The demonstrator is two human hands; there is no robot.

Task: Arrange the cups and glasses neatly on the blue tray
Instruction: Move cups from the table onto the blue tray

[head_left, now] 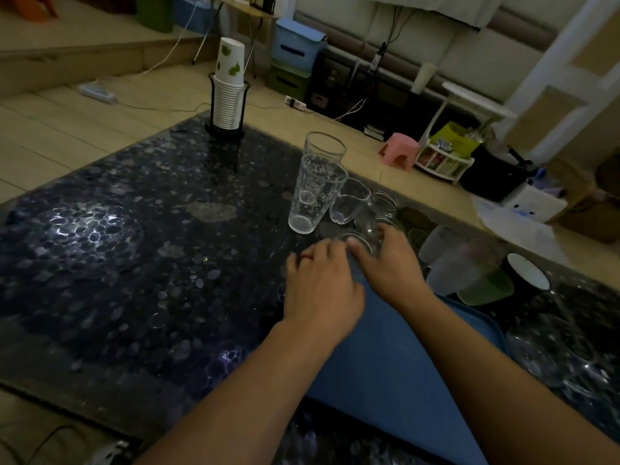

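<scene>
The blue tray [385,350] lies on the dark pebble-pattern table, mostly under my forearms. My right hand [391,263] curls thumb and fingers round a small clear glass [364,238] at the tray's far edge. Beside it, my left hand [322,290] rests palm down on the tray's far left corner and holds nothing that I can see. Just beyond stand two tall glasses [313,196], one behind the other, a short clear cup [349,203] and a ribbed glass jar [382,206]. Frosted cups [449,263], a green cup [488,286] and a dark cup with a white inside [528,271] stand right of the tray.
A stack of paper cups in a black holder [227,95] stands at the table's far corner. More clear glasses [553,350] sit at the right near the tray. Beyond the table's far edge are a pink stool [401,151] and boxes on the floor.
</scene>
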